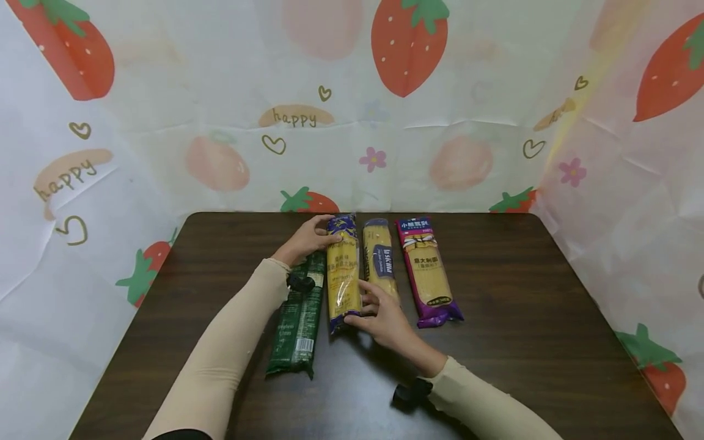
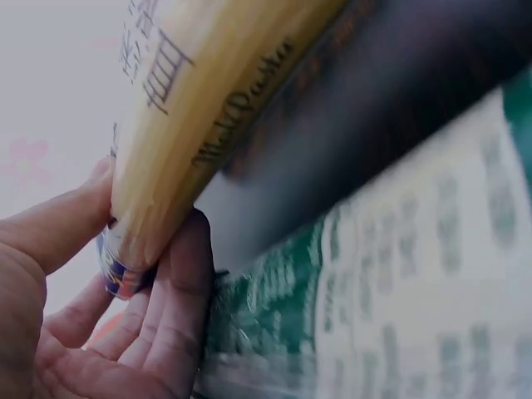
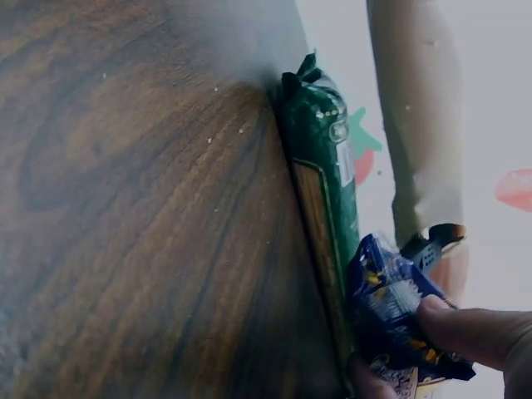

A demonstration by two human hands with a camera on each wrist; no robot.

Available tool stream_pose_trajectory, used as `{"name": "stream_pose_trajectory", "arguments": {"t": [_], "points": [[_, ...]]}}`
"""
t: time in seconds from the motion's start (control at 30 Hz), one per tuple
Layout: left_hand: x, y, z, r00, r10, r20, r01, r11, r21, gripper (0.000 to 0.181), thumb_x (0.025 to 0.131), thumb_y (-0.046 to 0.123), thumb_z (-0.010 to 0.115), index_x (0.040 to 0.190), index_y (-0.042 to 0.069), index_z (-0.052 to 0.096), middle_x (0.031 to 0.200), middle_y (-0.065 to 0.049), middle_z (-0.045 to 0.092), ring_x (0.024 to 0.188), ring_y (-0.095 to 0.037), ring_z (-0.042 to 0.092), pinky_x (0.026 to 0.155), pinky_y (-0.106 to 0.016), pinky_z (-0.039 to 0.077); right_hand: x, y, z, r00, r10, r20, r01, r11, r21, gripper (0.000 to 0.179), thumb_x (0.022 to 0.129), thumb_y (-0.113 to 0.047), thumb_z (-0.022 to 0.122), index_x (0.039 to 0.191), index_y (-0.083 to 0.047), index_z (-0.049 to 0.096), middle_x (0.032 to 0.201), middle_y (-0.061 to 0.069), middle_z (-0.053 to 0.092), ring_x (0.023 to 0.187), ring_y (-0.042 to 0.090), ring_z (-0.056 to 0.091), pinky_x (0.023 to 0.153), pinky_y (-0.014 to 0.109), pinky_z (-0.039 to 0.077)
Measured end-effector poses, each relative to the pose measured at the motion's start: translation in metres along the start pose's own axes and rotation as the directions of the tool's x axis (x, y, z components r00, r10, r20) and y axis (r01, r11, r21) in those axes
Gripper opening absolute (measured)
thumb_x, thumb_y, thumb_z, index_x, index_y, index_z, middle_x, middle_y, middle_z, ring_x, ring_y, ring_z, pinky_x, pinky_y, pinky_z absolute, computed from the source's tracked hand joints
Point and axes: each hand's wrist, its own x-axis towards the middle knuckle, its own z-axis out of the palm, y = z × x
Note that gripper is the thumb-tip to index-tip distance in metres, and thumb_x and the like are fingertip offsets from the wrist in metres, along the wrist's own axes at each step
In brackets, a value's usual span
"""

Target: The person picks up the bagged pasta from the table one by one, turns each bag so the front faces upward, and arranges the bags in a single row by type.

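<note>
A yellow spaghetti packet [image 1: 343,263] with blue ends is held between both hands, slightly above the table in the left wrist view. My left hand [image 1: 304,241] grips its far end, thumb on one side and fingers on the other. At the near end, my right hand [image 1: 389,325] pinches the blue wrapper [image 3: 391,307] with its thumb on top; most of its other fingers are hidden in the right wrist view. A green spaghetti packet [image 1: 297,333] lies just left of the held one, partly under my left wrist. Close on the right is a clear pasta packet [image 1: 378,260] with a dark blue label.
Farther right on the dark wooden table [image 1: 511,318] lies a pink and purple pasta packet [image 1: 428,275], slightly slanted. A white curtain [image 1: 352,177] printed with strawberries stands behind the table's back edge and along both sides.
</note>
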Motion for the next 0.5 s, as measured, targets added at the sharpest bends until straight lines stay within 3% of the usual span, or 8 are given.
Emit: {"name": "stream_pose_trajectory", "arguments": {"t": [0.23,0.5], "points": [[0.004,-0.004,-0.002,1.0,-0.008,0.01,0.007,0.999,0.053,0.078,0.105,0.023,0.074,0.17,0.014,0.031,0.149,-0.029,0.054,0.124,-0.043,0.066,0.105,-0.054,0.056,0.003,0.003,0.005,1.0,0.027,-0.003,-0.028,0.995,-0.094,0.081,0.092,-0.007,0.087,0.161,0.0,0.044,0.134,0.025,0.067,0.117,0.038,0.069,0.092,0.042,0.064],[0.005,-0.006,-0.007,1.0,-0.009,-0.004,0.009,0.995,0.101,0.077,0.106,0.022,0.073,0.17,0.012,0.03,0.146,-0.03,0.057,0.124,-0.043,0.066,0.106,-0.055,0.055,0.011,0.008,0.011,1.0,0.008,0.016,-0.006,0.989,-0.148,0.08,0.094,-0.008,0.085,0.161,0.001,0.043,0.139,0.028,0.063,0.119,0.041,0.067,0.094,0.044,0.063]]}}
